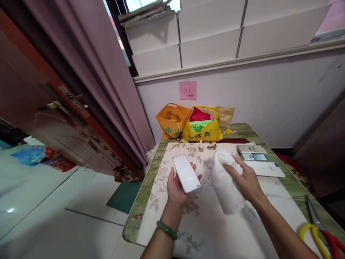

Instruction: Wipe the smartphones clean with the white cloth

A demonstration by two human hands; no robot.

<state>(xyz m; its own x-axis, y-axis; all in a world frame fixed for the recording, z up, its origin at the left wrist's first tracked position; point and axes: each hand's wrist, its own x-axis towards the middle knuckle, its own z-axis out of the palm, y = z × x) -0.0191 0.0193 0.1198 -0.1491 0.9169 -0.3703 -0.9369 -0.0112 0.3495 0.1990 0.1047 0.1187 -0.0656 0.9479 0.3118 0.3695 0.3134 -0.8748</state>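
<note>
My left hand (176,189) holds a white phone (186,173) by its lower end, its pale back facing up, above the table. A green bangle (167,230) circles that wrist. To its right, my right hand (246,180) is closed on a white cloth (225,181), which is bunched at the top and hangs down toward the table. Cloth and phone are a little apart.
The table (140,205) carries a floral mat (205,230). At the back stand an orange bag (172,120) and a yellow bag (202,131). A small bottle (201,145), several phones (254,154) and scissors (320,228) lie on it.
</note>
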